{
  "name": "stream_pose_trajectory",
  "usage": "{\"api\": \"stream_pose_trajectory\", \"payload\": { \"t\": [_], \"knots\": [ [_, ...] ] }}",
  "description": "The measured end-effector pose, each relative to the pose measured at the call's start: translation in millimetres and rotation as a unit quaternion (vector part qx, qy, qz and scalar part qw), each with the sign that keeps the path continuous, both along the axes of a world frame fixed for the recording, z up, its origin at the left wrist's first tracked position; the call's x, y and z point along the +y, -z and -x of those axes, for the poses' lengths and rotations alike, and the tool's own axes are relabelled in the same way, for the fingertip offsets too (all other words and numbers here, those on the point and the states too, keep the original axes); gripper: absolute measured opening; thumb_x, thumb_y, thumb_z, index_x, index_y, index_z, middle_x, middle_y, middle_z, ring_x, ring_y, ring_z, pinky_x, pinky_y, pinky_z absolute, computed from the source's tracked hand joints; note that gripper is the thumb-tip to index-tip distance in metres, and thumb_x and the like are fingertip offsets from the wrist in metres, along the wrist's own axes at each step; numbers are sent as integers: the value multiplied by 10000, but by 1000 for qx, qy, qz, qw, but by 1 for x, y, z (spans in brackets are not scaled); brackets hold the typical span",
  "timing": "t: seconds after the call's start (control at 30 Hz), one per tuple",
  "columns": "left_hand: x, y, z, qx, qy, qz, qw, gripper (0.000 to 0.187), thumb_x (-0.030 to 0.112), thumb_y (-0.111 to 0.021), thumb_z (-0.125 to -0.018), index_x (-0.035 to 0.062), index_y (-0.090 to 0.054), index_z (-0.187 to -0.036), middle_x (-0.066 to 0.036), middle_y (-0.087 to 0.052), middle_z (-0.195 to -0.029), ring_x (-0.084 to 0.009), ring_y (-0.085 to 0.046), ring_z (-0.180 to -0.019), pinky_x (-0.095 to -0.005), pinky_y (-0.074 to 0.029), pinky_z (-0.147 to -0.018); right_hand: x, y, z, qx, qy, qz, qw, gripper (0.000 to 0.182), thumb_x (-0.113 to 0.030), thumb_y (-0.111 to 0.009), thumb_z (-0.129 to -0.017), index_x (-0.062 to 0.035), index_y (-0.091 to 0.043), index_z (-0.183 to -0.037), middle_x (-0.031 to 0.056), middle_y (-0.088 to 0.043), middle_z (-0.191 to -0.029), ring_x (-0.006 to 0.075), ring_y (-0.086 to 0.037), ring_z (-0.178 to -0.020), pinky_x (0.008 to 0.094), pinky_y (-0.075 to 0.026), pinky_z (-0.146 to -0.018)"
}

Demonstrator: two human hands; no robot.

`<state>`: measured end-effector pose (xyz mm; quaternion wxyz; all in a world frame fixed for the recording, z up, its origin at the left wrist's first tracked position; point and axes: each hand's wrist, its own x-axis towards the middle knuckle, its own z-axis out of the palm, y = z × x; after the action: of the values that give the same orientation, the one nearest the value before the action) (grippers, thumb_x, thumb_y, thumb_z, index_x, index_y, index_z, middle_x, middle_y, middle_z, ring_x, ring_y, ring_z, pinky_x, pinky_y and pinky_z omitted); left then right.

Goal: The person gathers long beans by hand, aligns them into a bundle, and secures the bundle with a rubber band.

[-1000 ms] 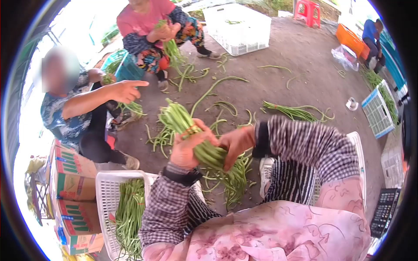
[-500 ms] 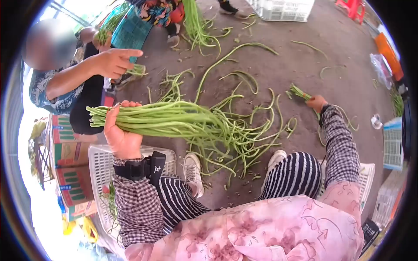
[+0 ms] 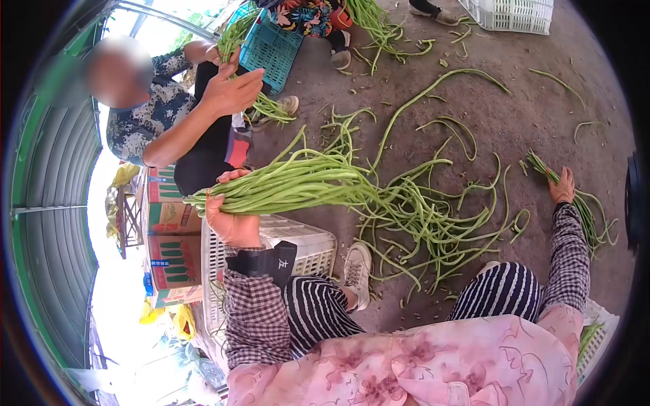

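Note:
A thick bundle of long green beans [image 3: 298,183] lies across my left hand [image 3: 233,220], whose fingers wrap round it near its left end. The long tails hang down to the right over loose beans [image 3: 426,223] spread on the ground. Out to the right, my right hand [image 3: 562,186] is on a smaller bean bundle [image 3: 590,220] near the ground. Its fingers are closed round that bundle, close to a reddish tie.
A co-worker [image 3: 149,128] sits at the left with beans in hand, beside a blue crate [image 3: 274,54]. Another person [image 3: 305,17] is at the top. White crates [image 3: 511,13] [image 3: 305,243] stand at the top right and by my left leg; cartons [image 3: 172,260] are stacked at the left.
The view has swung left, so the scene sits further right. The co-worker's pointing hand has moved towards the beans. More of the small bundle shows beside my right hand.

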<state>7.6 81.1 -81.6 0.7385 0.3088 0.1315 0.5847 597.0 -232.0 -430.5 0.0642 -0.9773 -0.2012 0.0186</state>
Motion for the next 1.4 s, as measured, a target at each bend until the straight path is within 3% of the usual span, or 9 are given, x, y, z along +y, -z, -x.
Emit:
{"api": "stream_pose_trajectory", "payload": {
  "t": [0.17,0.27,0.37,0.53,0.67,0.83,1.0,1.27,1.4],
  "knots": [
    [-4,-6,-4,24,-12,19,999,257,50,-535,-603,-28,-513,-847,-122,-518,-885,-316,-471,-1002,-454,-328,-986,-1,5,-16,87,29,114,989,835,-343,-647,-749,-227,-125,-1390,26,-139,-1447,264,-176,-1321,507,-215,-1027],
    [-7,-9,-12,30,-28,37,998,249,57,-546,-614,-24,-525,-849,-132,-532,-902,-323,-470,-1010,-445,-321,-993,9,8,-10,169,36,124,977,836,-343,-657,-740,-224,-139,-1385,30,-177,-1432,276,-212,-1303,505,-225,-1019],
    [-5,-8,-15,37,-15,15,999,242,75,-559,-632,-18,-532,-854,-129,-545,-928,-309,-472,-1021,-434,-312,-1004,36,-67,38,179,85,155,968,812,-321,-667,-735,-216,-179,-1376,40,-227,-1401,277,-247,-1281,503,-244,-1011],
    [-1,-8,-21,15,31,-45,998,223,107,-576,-648,0,-540,-840,-73,-577,-840,-248,-519,-938,-407,-334,-983,30,-33,26,66,-7,170,983,654,-189,-672,-701,-151,-349,-1268,69,-314,-1342,245,-328,-1228,497,-256,-1005],
    [-12,-15,-31,13,37,-27,999,192,62,-580,-630,3,-539,-808,-72,-563,-790,-231,-515,-901,-383,-347,-959,17,-6,38,31,-65,137,988,534,-160,-660,-712,-144,-401,-1179,137,-470,-1196,292,-453,-1117,460,-342,-935],
    [-25,-23,-38,8,77,-52,996,175,80,-564,-642,-5,-549,-794,-85,-567,-788,-236,-533,-859,-393,-381,-917,6,-30,48,83,-84,-147,982,412,-164,-657,-686,-94,-400,-1001,215,-573,-794,397,-554,-828,450,-426,-728],
    [-36,-32,-36,-24,118,-38,992,171,91,-539,-656,-4,-536,-798,-86,-562,-786,-231,-544,-825,-408,-401,-886,-5,-129,60,15,-168,-196,966,280,-175,-678,-653,-32,-537,-848,185,-578,-796,394,-550,-788,437,-437,-671],
    [-50,-53,-28,-106,227,10,968,208,82,-570,-623,31,-514,-817,-67,-516,-740,-227,-528,-775,-388,-402,-846,13,-385,159,-85,-245,-293,920,344,-162,-712,-661,7,-571,-925,168,-577,-709,278,-579,-676,366,-449,-630],
    [-71,-60,-29,-78,313,-6,946,257,77,-556,-615,12,-546,-863,-128,-571,-895,-277,-545,-865,-412,-401,-877,31,-463,245,141,-324,-354,866,356,-195,-673,-750,-34,-491,-1010,10,-488,-683,105,-482,-581,251,-430,-538]
  ]
}}
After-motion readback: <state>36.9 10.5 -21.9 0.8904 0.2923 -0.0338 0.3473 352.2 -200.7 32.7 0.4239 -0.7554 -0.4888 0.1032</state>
